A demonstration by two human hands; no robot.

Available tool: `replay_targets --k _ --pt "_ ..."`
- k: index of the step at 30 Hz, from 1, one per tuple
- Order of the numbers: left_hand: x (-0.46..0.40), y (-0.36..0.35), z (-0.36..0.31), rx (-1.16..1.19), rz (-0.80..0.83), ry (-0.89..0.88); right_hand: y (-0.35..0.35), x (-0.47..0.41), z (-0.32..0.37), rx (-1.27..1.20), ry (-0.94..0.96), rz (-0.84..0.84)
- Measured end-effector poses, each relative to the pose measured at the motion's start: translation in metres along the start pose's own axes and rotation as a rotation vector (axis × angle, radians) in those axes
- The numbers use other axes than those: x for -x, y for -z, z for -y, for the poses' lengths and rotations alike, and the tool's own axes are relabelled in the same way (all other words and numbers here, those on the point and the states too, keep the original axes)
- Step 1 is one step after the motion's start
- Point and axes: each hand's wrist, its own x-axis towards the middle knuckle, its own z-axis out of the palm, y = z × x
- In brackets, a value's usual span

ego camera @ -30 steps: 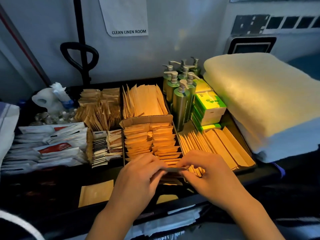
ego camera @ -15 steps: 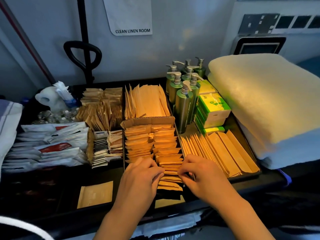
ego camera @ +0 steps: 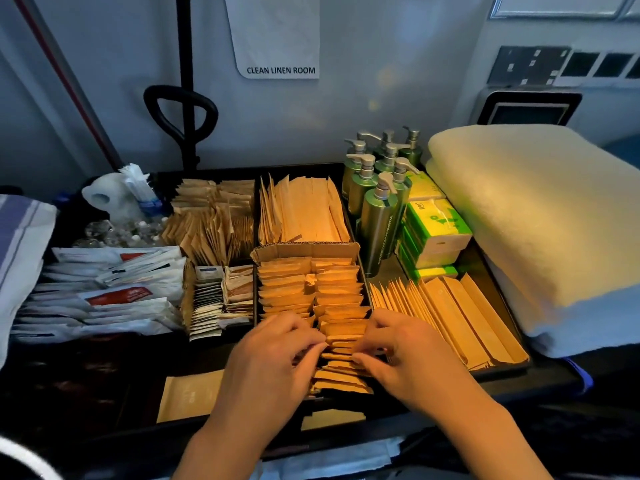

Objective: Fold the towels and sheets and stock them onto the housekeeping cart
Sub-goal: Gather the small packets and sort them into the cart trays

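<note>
Folded cream towels (ego camera: 540,209) lie stacked on the right side of the black housekeeping cart top (ego camera: 86,382). In the middle compartment stands a row of small brown paper packets (ego camera: 332,292). My left hand (ego camera: 273,358) and my right hand (ego camera: 408,355) meet over the near end of that row, fingers curled and pinching the packets from either side. The packets under my fingers are partly hidden.
Green pump bottles (ego camera: 377,192) and green tissue boxes (ego camera: 436,233) stand behind right. Long brown sleeves (ego camera: 450,313), white sachets (ego camera: 104,289), a striped cloth (ego camera: 20,244) at left, a loose brown packet (ego camera: 188,394) near the front edge.
Both hands have moved slightly forward along the packet row and drawn closer together. The view has shifted a little; the towels have not moved.
</note>
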Motion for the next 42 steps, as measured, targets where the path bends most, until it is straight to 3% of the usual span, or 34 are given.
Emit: replay_targets --k 15,27,37,42 --pt "0.071 0.088 0.098 -0.094 -0.176 0.309 -0.06 -0.077 0.13 0.042 0.384 0.111" --pt "0.115 0.107 0.146 -0.09 -0.179 0.286 -0.15 -0.108 0.172 0.152 0.201 0.35" --pt "0.119 0.11 0.147 -0.061 -0.159 0.24 -0.144 -0.109 0.185 0.211 0.175 0.343" --pt "0.108 0.106 0.14 0.03 -0.149 0.264 -0.102 -0.093 0.186 0.087 0.231 0.186"
